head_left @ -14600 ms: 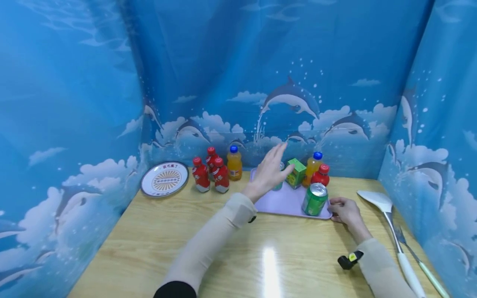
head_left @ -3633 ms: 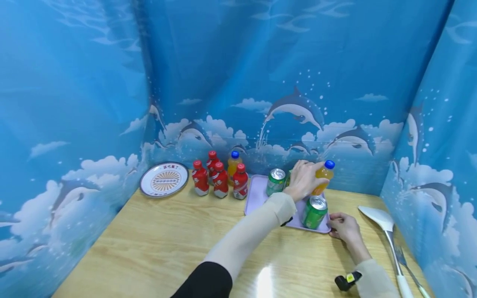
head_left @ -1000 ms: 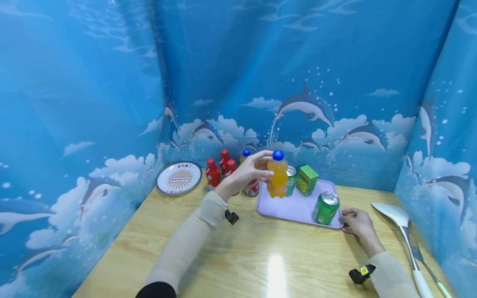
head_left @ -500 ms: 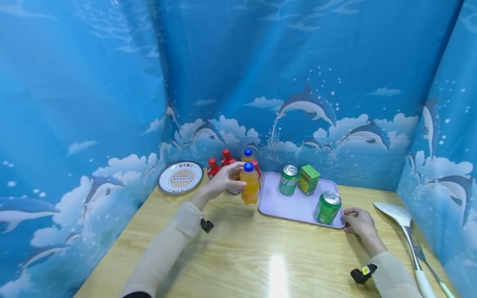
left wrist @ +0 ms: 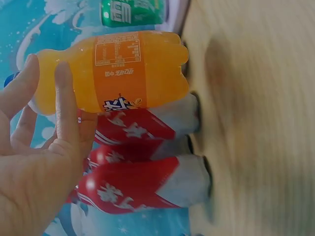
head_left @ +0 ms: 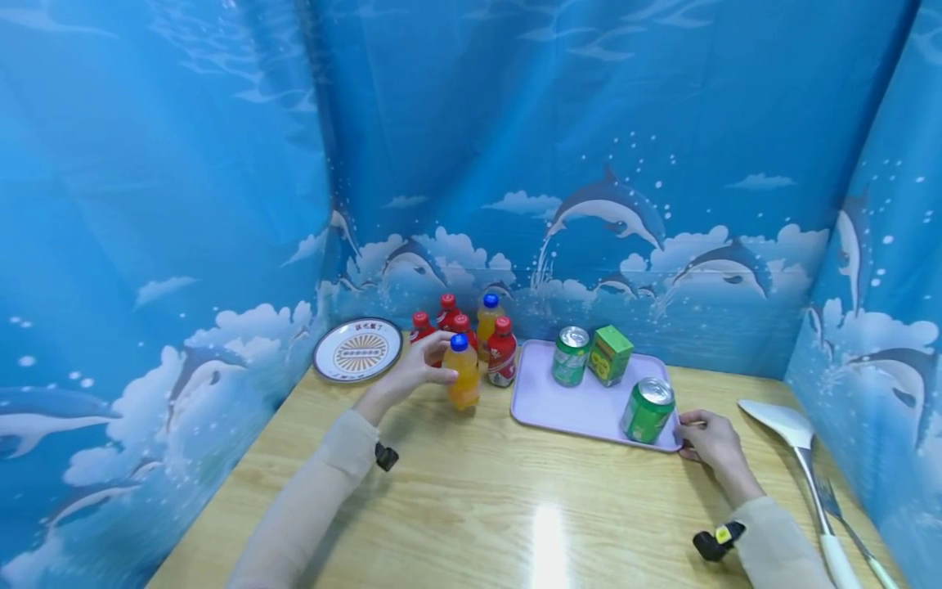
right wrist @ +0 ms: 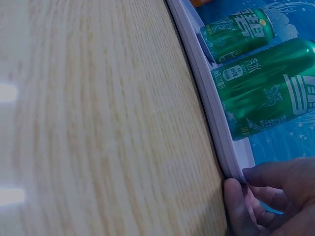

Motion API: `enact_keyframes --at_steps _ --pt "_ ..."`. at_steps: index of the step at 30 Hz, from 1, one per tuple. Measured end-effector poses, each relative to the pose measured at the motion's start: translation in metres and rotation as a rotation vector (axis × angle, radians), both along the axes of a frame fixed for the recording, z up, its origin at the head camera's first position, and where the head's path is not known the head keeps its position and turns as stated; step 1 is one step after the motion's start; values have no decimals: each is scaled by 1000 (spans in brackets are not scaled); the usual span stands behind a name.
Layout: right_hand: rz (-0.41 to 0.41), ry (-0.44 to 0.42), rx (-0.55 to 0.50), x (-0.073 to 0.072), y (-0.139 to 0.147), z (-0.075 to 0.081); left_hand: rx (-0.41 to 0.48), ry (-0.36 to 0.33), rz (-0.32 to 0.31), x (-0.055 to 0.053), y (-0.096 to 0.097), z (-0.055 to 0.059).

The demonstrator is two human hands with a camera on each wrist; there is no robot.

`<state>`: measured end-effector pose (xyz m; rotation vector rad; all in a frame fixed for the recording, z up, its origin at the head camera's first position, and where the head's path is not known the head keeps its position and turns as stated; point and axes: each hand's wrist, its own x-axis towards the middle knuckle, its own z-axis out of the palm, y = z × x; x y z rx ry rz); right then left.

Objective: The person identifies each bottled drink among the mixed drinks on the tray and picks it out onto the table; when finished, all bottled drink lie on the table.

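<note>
My left hand [head_left: 412, 372] holds an orange soda bottle [head_left: 464, 383] with a blue cap, thumb and fingers around its upper part. In the left wrist view the bottle [left wrist: 118, 73] is upright to the table, its base close over the wood, in front of several red bottles [left wrist: 142, 187]. My right hand [head_left: 710, 443] pinches the near right corner of a lilac tray [head_left: 545, 405], thumb and fingers at the rim. On the tray stand a green soda can [head_left: 649, 413] at the front, another green can [head_left: 570, 360] and a green drink carton [head_left: 610, 357] at the back.
A second orange bottle [head_left: 486, 325] and a red bottle [head_left: 504, 356] stand left of the tray. A patterned plate [head_left: 358, 350] leans against the curtain at far left. A white-handled spatula [head_left: 802, 458] and a fork [head_left: 839, 515] lie at right.
One red bottle has gone from the tray to the group at left. The left hand has lifted the orange bottle off the tray and carried it left and down. The right hand keeps its grip.
</note>
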<state>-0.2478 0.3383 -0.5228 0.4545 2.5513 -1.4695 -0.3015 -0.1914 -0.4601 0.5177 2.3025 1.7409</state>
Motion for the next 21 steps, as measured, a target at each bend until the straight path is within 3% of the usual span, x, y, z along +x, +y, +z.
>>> enact_keyframes --at_steps 11,18,21 --pt "-13 4 13 3 4 -2 -65 -15 44 3 -8 -14" --pt "-17 12 12 7 6 -1 -87 28 55 4 -9 -15" --pt "-21 9 18 7 6 -1 -99 10 71 4 -11 -16"
